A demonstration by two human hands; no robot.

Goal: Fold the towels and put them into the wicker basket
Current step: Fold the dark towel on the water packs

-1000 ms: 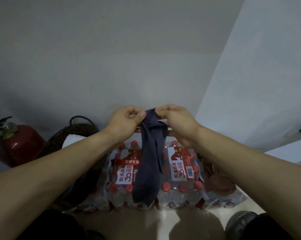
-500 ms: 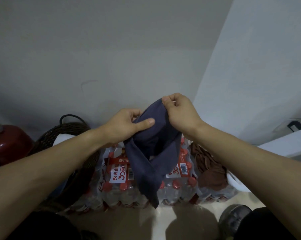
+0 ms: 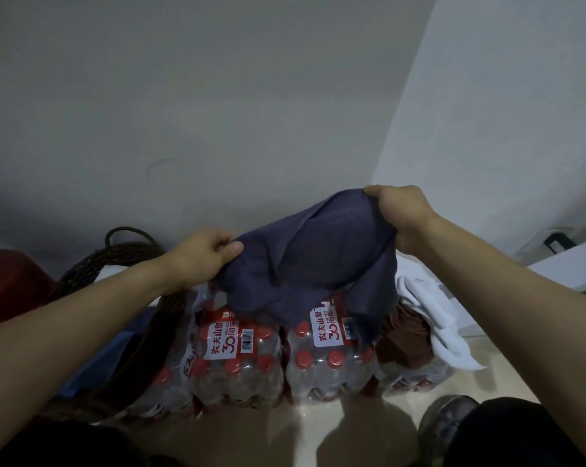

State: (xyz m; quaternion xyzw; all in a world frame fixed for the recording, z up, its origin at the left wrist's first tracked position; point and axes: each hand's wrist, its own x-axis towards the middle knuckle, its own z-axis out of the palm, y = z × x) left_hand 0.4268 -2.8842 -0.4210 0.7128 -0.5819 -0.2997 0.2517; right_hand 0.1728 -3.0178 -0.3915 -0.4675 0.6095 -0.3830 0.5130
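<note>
A dark blue towel (image 3: 311, 261) hangs spread between my two hands above shrink-wrapped packs of bottles. My left hand (image 3: 202, 256) pinches its left corner. My right hand (image 3: 402, 214) grips the right corner, held higher. The dark wicker basket (image 3: 123, 261) with a loop handle stands at the left by the wall, partly hidden by my left arm; something white and something blue lie in it. A brown towel (image 3: 406, 335) and a white towel (image 3: 433, 308) lie crumpled at the right, on the packs.
Packs of red-capped water bottles (image 3: 251, 358) stand on the pale floor against the wall. A red fire extinguisher (image 3: 8, 284) is at the far left. A white box (image 3: 574, 264) sits at the right. A shoe (image 3: 446, 429) shows at the bottom right.
My hands have moved apart, the right one rising and going right. The blue towel, first hanging bunched as a narrow strip, is now stretched wide between them.
</note>
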